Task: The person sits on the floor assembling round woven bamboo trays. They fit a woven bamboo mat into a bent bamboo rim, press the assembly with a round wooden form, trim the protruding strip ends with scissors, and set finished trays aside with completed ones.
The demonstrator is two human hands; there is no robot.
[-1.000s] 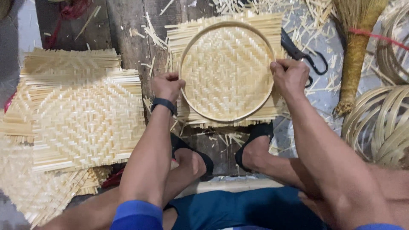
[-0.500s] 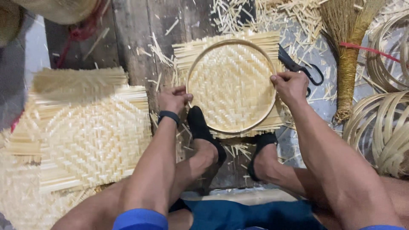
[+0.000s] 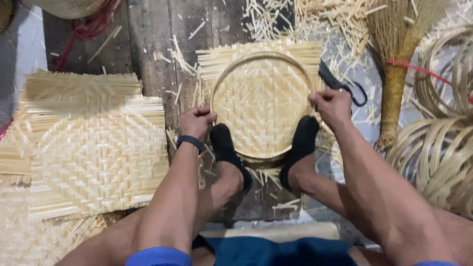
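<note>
1. The left hand (image 3: pixel 197 120) pinches the hoop's (image 3: pixel 231 74) left rim, and the right hand (image 3: pixel 332 106) grips its right rim.
2. The hoop lies on a woven mat (image 3: pixel 261 98) on the floor, centred.
3. Both socked feet (image 3: pixel 224 143) pin the near edge, steadying it.
4. Scissors (image 3: pixel 340 83) lie just beside the right hand.

Left hand (image 3: pixel 197 121) and right hand (image 3: pixel 332 106) fingers curled in grip, both arms extended forward, 2 feet raised

Bare dark floorboards (image 3: pixel 148 44) open between the stacked woven mats (image 3: pixel 93 152) and the round tray (image 3: pixel 261 98), scissors (image 3: pixel 340 83) and broom (image 3: pixel 394 74) crowding its right, bamboo hoops (image 3: pixel 438 148) beyond
</note>
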